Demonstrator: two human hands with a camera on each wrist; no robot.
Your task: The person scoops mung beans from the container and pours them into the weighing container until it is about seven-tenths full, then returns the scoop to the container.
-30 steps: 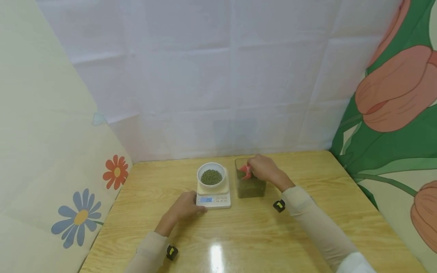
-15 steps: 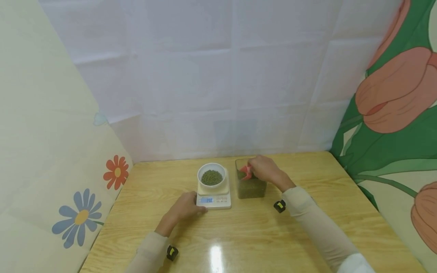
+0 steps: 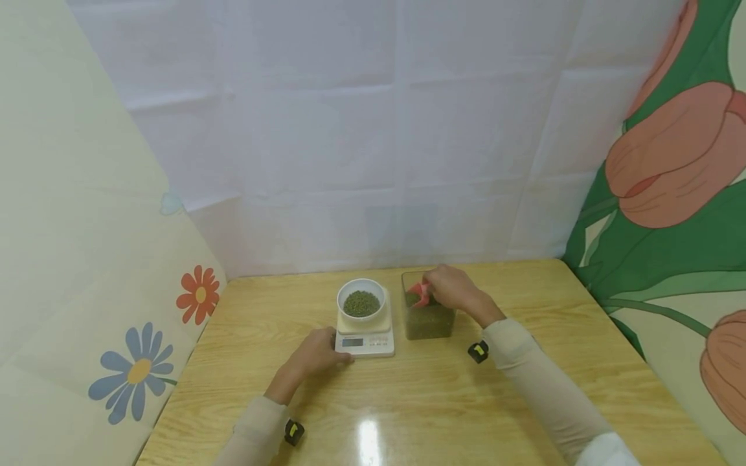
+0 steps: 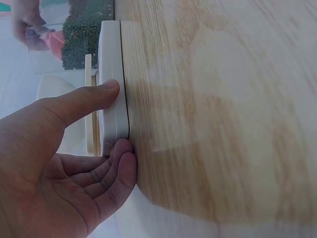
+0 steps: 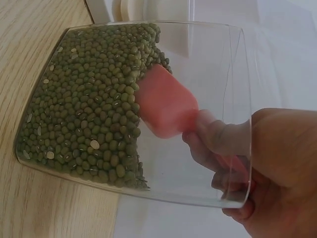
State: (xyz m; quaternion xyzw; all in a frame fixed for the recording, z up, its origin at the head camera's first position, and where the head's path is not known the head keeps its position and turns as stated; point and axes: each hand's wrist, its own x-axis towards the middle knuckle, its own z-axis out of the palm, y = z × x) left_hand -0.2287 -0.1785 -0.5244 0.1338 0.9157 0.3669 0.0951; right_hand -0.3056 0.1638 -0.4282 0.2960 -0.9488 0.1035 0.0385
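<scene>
My left hand (image 3: pixel 317 351) holds the front left corner of a white kitchen scale (image 3: pixel 381 347), thumb along the front edge and fingers curled at the side in the left wrist view. On the scale's cream platform stands a white bowl (image 3: pixel 361 284) with green mung beans (image 3: pixel 361 303) in it. The display (image 3: pixel 352 342) is dark. Just right of the scale is a clear square container (image 5: pixel 198 191), partly filled with mung beans (image 5: pixel 84 109). Reaching inside it, my right hand (image 5: pixel 277 163) grips a pink scoop (image 5: pixel 166 101) by its handle, the scoop's front edge in the beans.
The wooden table (image 3: pixel 431 408) ends at a white cloth backdrop (image 3: pixel 326 142). Flower-printed sheets flank it, the left one (image 3: pixel 76 259) pale, the right one (image 3: pixel 670 259) with large tulips. A small black device (image 3: pixel 478 351) sits at each wrist.
The scale's lit display showed changing digits earlier and is dark now. Both hands, the bowl and the scoop stay almost where they were.
</scene>
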